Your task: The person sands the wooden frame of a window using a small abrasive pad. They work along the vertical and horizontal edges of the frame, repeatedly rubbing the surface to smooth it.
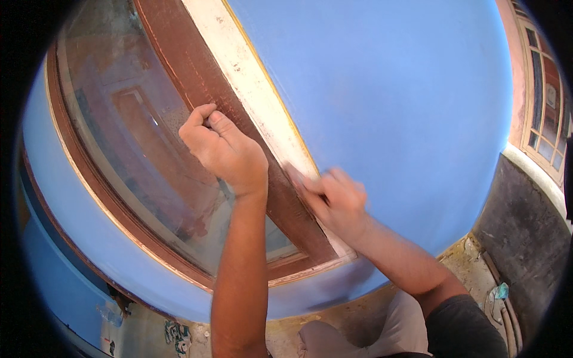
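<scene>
A window with a brown wooden sash [179, 56] and a white outer frame [239, 71] with worn, patchy paint fills the left and middle. My left hand [230, 149] is closed in front of the sash and glass, thumb pressed to curled fingers; what it holds, if anything, is hidden. Lower and to the right, my right hand [340, 200] presses at the white frame where it meets the brown sash. Its fingers are bent together and partly blurred. Whatever lies under the fingertips is too smeared to name.
A blue wall [388, 89] borders the frame, with a thin yellowish line along the joint. The glass pane [131, 119] shows reflections. At the far right are another window [546, 101] and a dark grey wall panel [525, 203]. Pipes [510, 325] lie along the floor below it.
</scene>
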`<state>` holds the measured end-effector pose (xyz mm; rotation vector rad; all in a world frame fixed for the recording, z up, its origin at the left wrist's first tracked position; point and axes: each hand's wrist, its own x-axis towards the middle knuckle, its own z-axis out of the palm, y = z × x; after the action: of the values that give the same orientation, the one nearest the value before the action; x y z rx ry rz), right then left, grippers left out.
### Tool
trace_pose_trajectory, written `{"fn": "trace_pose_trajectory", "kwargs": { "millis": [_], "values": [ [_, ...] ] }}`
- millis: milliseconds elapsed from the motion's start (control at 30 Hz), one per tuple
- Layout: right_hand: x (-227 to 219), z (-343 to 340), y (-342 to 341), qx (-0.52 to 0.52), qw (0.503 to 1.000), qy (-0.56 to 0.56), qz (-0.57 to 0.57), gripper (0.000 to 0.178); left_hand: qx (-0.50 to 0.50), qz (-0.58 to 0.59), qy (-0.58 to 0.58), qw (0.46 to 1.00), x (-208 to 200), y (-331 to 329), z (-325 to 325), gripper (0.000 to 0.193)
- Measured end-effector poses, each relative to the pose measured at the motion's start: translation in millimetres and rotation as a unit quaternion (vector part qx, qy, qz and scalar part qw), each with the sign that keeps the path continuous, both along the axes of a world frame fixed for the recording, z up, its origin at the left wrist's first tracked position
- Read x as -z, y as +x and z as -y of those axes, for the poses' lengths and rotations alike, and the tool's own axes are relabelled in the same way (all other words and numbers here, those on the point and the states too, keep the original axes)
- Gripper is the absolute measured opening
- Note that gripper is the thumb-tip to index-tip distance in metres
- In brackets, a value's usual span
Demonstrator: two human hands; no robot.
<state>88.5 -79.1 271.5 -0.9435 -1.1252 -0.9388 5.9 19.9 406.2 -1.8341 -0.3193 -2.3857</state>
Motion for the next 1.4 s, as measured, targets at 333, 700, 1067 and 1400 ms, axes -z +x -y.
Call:
{"fn": "trace_pose_trajectory", "kwargs": {
  "millis": [333, 700, 1067, 1400],
  "values": [
    [-60.1, -14.4, 8.8, 0.014, 0.997, 0.031, 0.062, 0.009, 0.002, 0.005, 0.012, 1.000, 0.7, -8.9, -0.8, 0.021],
    [-123.5, -38.9, 10.8, -0.070, 0.991, 0.098, 0.055, 0.010, 0.059, 0.006, -0.033, 0.998, 0.8, -6.0, 5.1, 0.023],
    [-107.5, -31.4, 8.1, -0.100, 0.995, 0.011, 0.010, 0.008, 0.019, -0.025, 0.016, 0.999, 3.8, -4.9, 0.7, 0.021],
    [-177.3, 16.2, 52.9, -0.229, 0.964, -0.130, -0.036, 0.017, -0.223, -0.151, 0.138, 0.953, 1.5, 6.9, 10.2, 0.052]
  ]
}}
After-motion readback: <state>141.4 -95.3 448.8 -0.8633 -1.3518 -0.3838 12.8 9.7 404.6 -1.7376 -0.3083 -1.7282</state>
